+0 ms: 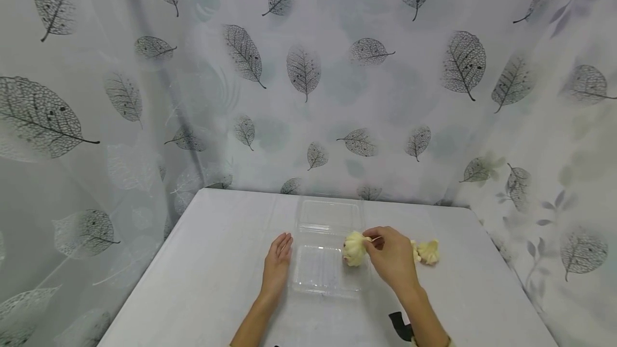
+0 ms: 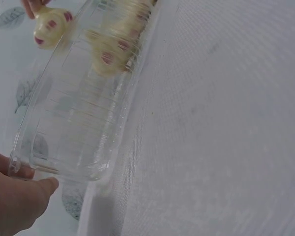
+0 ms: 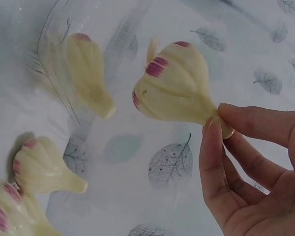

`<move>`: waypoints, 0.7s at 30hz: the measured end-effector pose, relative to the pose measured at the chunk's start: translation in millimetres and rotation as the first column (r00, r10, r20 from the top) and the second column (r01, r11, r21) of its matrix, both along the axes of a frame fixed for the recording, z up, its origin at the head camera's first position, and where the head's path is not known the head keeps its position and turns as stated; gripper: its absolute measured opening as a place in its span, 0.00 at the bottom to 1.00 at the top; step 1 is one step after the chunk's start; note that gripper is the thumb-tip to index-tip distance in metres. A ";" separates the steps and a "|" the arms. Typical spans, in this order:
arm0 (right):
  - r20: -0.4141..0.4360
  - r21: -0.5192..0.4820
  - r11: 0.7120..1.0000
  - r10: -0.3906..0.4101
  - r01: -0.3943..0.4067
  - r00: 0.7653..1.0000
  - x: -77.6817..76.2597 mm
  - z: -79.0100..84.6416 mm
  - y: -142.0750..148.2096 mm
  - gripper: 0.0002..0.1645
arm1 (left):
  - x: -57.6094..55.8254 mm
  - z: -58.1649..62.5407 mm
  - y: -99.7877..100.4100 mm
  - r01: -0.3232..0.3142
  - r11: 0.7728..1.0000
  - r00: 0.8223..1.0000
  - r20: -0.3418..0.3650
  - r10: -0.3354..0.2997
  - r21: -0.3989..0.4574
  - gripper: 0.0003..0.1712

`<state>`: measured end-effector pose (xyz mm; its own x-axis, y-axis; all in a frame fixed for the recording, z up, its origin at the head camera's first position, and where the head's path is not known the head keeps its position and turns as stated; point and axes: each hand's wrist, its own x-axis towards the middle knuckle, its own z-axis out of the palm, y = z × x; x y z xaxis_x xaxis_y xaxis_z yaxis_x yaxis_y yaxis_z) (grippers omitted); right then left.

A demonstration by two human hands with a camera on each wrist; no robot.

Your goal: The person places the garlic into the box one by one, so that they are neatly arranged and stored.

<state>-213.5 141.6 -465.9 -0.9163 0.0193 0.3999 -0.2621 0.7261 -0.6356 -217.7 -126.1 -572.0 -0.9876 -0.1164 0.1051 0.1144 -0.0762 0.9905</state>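
Note:
My right hand (image 1: 389,255) pinches a garlic bulb (image 1: 354,249) by its stem, between thumb and fingertips. The bulb is pale yellow with purple patches (image 3: 156,67). In the head view it overlaps the right part of a clear plastic box (image 1: 315,280), whose hinged lid (image 1: 332,212) lies folded back behind it. Against the box's left side rests my left hand (image 1: 278,261), its fingers extended. The left wrist view shows that thumb (image 2: 48,186) close by the box's corner. More garlic bulbs (image 1: 428,251) lie right of the box, partly behind my right hand.
A white-covered table (image 1: 231,250) carries everything. Behind it and along both sides hangs a curtain (image 1: 332,106) printed with leaves. Near my right forearm a small black piece (image 1: 400,326) shows.

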 end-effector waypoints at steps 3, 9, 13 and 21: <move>-0.026 -0.007 1.000 0.020 -0.020 0.999 -0.5 -1.6 -3.6 0.10 | 0.8 -0.3 -0.6 0.008 1.000 1.000 0.011 -0.008 -0.008 0.30; -0.057 -0.015 0.998 0.052 -0.053 0.997 -4.9 -6.2 -9.3 0.11 | 0.6 -1.3 -1.1 0.017 1.000 1.000 0.008 -0.017 -0.015 0.30; -0.031 -0.011 0.998 0.061 -0.062 0.998 -8.0 -10.8 -13.5 0.10 | 0.9 -1.6 -0.9 0.015 1.000 1.000 0.005 -0.015 -0.002 0.30; 0.012 -0.009 0.997 0.071 -0.071 0.997 -13.5 -15.8 -23.1 0.08 | 0.8 0.1 -0.4 0.002 1.000 1.000 0.019 -0.002 0.002 0.30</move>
<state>-226.9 118.5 -481.7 -0.9203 -0.0426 0.3889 -0.3051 0.7002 -0.6455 -216.9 -126.6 -571.9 -0.9897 -0.1146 0.0860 0.0953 -0.0785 0.9923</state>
